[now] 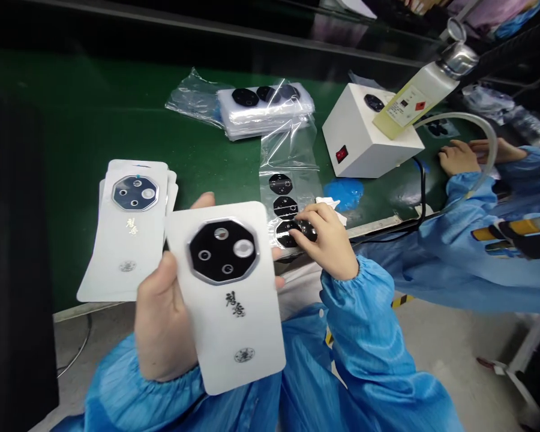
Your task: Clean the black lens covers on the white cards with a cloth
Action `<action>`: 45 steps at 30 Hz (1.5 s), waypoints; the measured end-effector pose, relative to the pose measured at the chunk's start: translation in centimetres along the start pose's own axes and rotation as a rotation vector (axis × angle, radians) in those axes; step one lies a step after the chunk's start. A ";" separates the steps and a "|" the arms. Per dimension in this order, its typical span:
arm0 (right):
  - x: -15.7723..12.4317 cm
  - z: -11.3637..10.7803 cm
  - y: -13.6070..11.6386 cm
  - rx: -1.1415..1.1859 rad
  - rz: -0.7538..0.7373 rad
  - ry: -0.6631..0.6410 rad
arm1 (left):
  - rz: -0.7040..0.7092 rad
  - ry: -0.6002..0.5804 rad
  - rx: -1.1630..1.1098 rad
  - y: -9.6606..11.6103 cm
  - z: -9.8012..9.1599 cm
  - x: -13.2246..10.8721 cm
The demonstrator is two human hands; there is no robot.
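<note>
My left hand (166, 318) grips a white phone back cover (238, 330) from behind, thumb along its left edge. This cover carries a black octagonal camera plate with several round openings, dark lettering and a small emblem. My right hand (326, 243) is at the near end of a clear plastic strip (292, 144), its fingers closed around a glossy black piece (306, 230), probably a lens cover, partly hidden by them. On the strip lie black octagonal lens covers (281, 184) in a row. Left of my left hand is a stack of similar white back covers (105, 258) on the green bench.
Behind the strip lies a bagged stack of lens sheets (265, 117). A white box (364, 135) with a red switch supports a tilted bottle (405, 105) of yellowish liquid. Blue film (344, 192) lies nearby. A co-worker's hands (454, 157) are at the right. A cable hangs over the bench edge.
</note>
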State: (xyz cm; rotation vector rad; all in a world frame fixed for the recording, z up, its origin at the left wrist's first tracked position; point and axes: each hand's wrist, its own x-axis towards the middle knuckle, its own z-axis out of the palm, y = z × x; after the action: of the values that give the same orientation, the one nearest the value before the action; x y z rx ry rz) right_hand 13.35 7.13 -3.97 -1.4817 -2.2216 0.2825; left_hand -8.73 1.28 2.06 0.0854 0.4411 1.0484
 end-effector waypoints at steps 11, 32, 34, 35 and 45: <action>-0.3 -0.5 1.1 0.105 -0.035 -0.186 | 0.004 -0.235 0.005 -2.5 1.0 0.1; -0.3 -0.6 1.0 0.074 0.037 -0.260 | -0.097 -0.332 -0.027 -2.1 0.5 -0.2; -0.2 -0.8 0.7 0.082 0.064 -0.262 | -0.077 -0.329 -0.005 -2.2 0.4 -0.3; -0.1 -0.9 0.5 0.088 0.072 -0.261 | -0.070 -0.320 -0.004 -2.3 0.4 -0.4; -0.6 -0.2 1.2 0.035 0.000 -0.220 | -0.049 -0.369 -0.010 -2.3 0.5 -0.4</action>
State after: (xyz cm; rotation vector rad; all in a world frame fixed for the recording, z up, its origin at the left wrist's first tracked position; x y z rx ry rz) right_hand 14.58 7.06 -4.40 -1.4938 -2.3730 0.5044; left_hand -6.80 -0.19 2.02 0.2532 0.1024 0.9610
